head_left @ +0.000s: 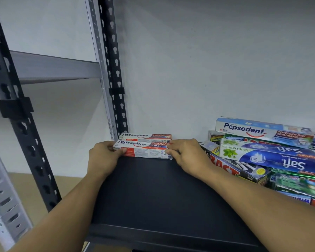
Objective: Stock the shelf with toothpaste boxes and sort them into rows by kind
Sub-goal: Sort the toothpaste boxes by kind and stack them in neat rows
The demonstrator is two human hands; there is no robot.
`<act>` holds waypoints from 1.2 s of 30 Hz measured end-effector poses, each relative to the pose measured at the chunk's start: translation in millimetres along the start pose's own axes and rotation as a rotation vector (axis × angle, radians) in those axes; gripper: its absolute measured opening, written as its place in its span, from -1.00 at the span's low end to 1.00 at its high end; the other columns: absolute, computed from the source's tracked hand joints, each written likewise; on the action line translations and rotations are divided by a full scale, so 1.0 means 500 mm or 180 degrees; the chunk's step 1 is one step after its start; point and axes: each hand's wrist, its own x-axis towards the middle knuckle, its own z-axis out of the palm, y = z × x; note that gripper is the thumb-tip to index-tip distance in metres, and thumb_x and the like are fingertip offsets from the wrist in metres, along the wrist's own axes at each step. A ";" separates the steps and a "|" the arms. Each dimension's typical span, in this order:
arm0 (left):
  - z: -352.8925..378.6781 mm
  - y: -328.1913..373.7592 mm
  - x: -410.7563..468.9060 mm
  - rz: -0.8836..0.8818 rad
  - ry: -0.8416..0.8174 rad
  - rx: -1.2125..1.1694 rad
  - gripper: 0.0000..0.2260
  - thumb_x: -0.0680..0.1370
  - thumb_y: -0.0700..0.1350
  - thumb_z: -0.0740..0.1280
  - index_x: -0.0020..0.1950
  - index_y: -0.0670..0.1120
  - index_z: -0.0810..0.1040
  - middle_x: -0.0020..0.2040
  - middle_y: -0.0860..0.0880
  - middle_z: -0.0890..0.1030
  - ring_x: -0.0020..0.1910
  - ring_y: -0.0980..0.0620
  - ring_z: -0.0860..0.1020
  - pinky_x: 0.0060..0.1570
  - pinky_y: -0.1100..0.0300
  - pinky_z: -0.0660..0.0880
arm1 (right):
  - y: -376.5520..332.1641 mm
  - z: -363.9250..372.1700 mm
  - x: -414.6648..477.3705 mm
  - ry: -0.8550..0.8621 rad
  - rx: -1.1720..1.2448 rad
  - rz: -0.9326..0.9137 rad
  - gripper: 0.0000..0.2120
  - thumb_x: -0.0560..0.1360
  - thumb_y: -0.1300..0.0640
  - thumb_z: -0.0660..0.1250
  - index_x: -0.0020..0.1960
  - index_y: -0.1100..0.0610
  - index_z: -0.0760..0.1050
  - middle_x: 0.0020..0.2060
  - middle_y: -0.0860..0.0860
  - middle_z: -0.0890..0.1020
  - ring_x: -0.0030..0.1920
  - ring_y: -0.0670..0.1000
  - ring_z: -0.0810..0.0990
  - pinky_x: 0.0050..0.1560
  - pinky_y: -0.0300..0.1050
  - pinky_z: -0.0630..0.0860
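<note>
Plain white wall (207, 60) backs a matte black shelf board (162, 197), with slotted grey-and-black metal uprights (113, 70) at its left. Two long red-and-white Pepsodent cardboard boxes lie in the back left corner, the rear box (145, 136) nearer the wall and the front box (144, 150) touching it. The left hand (103, 157) curls its fingers round the front box's left end; the right hand (187, 155) pinches its right end. Just right, a jumbled heap of glossy cartons (244, 171) crowds the board.

Left hand (104, 157) and right hand (187, 157) gripping front Pepsodent box (144, 149), black shelf (162, 197), mixed boxes pile (271, 157) right
</note>
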 end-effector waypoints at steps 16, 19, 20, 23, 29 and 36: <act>-0.003 -0.004 -0.007 -0.0023 0.0170 0.0032 -0.83 0.49 -0.04 0.52 0.04 -0.03 0.67 -0.19 0.09 0.63 -0.06 0.01 0.62 -0.07 0.21 0.39 | -0.001 0.003 0.013 0.0056 0.1022 0.0717 -0.69 0.49 0.03 0.50 0.21 0.07 0.66 0.15 -0.06 0.68 0.03 -0.22 0.61 0.15 -0.44 0.46; -0.003 -0.007 -0.006 -0.0014 0.0137 0.0001 -0.90 0.48 -0.04 0.52 -0.06 0.04 0.64 -0.22 0.12 0.65 -0.06 0.01 0.64 -0.08 0.19 0.43 | 0.010 -0.005 0.014 0.0190 0.1474 0.1082 -0.65 0.38 0.04 0.59 0.15 0.01 0.65 -0.08 -0.22 0.63 -0.16 -0.37 0.53 -0.10 -0.57 0.43; -0.003 -0.009 -0.005 -0.0021 0.0136 -0.0025 -0.89 0.48 -0.03 0.53 -0.06 0.04 0.65 -0.19 0.10 0.67 -0.05 0.02 0.64 -0.07 0.19 0.44 | 0.016 -0.007 0.015 0.0233 0.1575 0.1166 -0.63 0.36 0.05 0.61 0.13 -0.03 0.61 -0.12 -0.26 0.60 -0.17 -0.38 0.52 -0.16 -0.57 0.42; -0.003 -0.010 -0.002 -0.0053 0.0146 -0.0053 -0.85 0.47 -0.03 0.53 0.00 0.00 0.66 -0.18 0.10 0.66 -0.07 0.02 0.63 -0.05 0.19 0.44 | 0.024 -0.007 0.016 0.0238 0.1747 0.1250 -0.61 0.34 0.10 0.63 0.10 -0.05 0.59 -0.17 -0.27 0.61 -0.21 -0.38 0.57 -0.17 -0.57 0.45; -0.003 -0.008 -0.001 -0.0028 0.0136 -0.0002 -0.87 0.48 -0.04 0.53 -0.14 0.09 0.59 -0.22 0.12 0.65 -0.09 0.05 0.63 -0.08 0.19 0.45 | 0.022 0.007 0.020 0.0130 0.1554 0.1096 -0.58 0.35 0.14 0.62 0.19 0.07 0.66 0.03 -0.06 0.72 -0.16 -0.36 0.58 -0.18 -0.62 0.40; -0.004 -0.013 0.001 0.0001 0.0112 0.0053 -0.85 0.48 -0.02 0.52 0.00 -0.01 0.70 -0.12 0.07 0.71 -0.05 0.05 0.64 -0.02 0.15 0.51 | 0.020 0.007 0.020 0.0116 0.1408 0.1059 -0.59 0.36 0.11 0.61 0.19 0.07 0.66 0.06 -0.05 0.71 -0.12 -0.29 0.61 -0.15 -0.60 0.40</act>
